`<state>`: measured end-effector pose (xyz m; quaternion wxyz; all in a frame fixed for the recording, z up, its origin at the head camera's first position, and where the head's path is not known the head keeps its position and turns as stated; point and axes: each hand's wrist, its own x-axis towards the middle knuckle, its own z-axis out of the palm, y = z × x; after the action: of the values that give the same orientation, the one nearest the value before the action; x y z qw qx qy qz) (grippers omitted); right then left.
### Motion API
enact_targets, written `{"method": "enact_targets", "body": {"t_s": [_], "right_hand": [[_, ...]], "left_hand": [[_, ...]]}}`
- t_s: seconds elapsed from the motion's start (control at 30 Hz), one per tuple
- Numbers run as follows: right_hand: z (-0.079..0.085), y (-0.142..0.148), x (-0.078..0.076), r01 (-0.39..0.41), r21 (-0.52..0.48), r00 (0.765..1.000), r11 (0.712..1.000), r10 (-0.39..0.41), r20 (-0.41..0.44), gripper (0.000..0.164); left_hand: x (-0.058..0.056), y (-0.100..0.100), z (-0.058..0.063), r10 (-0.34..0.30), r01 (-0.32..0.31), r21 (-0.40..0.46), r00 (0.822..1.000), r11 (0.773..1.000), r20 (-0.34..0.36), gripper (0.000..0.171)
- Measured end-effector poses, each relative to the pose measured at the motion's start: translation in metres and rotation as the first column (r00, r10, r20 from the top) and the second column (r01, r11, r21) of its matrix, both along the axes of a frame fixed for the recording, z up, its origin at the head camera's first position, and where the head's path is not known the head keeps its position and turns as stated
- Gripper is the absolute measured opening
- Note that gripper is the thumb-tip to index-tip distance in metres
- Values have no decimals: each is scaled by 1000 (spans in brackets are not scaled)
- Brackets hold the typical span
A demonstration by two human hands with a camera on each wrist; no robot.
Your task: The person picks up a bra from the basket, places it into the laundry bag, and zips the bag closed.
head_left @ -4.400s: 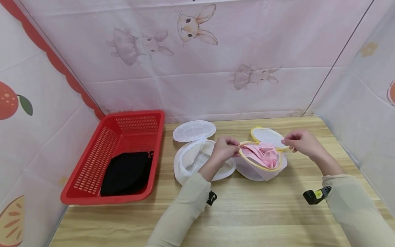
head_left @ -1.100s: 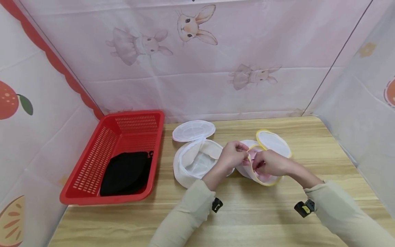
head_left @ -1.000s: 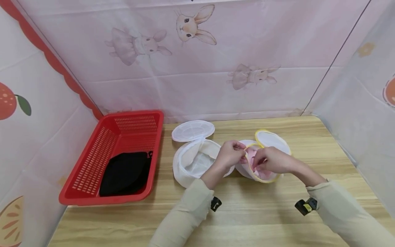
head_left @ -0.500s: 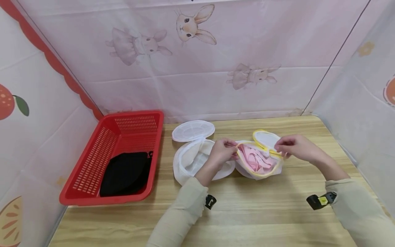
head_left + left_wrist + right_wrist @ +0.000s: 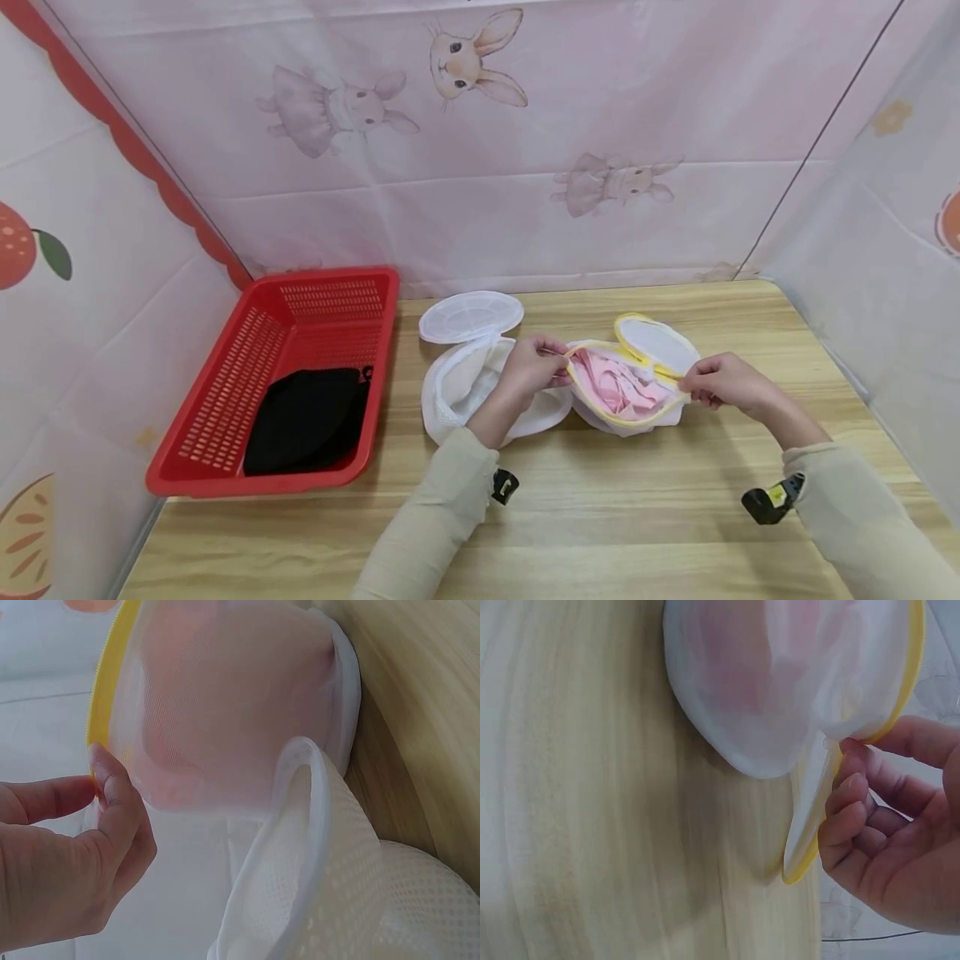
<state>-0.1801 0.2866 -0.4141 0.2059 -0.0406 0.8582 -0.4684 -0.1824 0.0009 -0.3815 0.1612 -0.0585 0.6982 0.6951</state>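
Observation:
A white mesh laundry bag (image 5: pixel 609 422) with yellow zipper edging holds crumpled pink cloth (image 5: pixel 618 385). Its round lid (image 5: pixel 662 343) is folded back behind the opening. My left hand (image 5: pixel 527 368) pinches the left end of the yellow rim; the left wrist view shows thumb and fingertips on the edging (image 5: pixel 105 697). At the opposite end, my right hand (image 5: pixel 727 383) pinches the rim near the lid's join, other fingers curled, as the right wrist view shows. The opening is stretched between both hands. A second, cream-white mesh bag (image 5: pixel 441 408), its lid (image 5: pixel 471 317) open, stands partly hidden behind my left hand.
A red perforated plastic basket (image 5: pixel 367 442) stands on the left with a black cloth item (image 5: pixel 303 421) inside. The wooden table (image 5: pixel 600 517) meets a pink rabbit-print backdrop (image 5: pixel 480 225) at the back. Printed panels flank both sides.
About a second ago my right hand was inside the yellow-edged bag at the pink cloth. It has come out to the right and grips the rim; my left hand has shifted slightly left, widening the opening.

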Motion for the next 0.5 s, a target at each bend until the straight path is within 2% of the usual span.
{"method": "enact_targets", "body": {"t_s": [0.2,0.37,0.5], "right_hand": [[22,0,0,51,-55,992,997,-57,-108,19],[46,-2,2,87,-146,977,985,-113,-183,16],[57,-5,2,92,-215,966,972,-140,-219,12]], "left_hand": [[-2,-5,6,12,-12,22,1000,1000,-1,12],[-5,-8,16,30,-29,56,999,998,-16,14],[-6,-10,22,29,-27,59,999,998,-31,15]]}}
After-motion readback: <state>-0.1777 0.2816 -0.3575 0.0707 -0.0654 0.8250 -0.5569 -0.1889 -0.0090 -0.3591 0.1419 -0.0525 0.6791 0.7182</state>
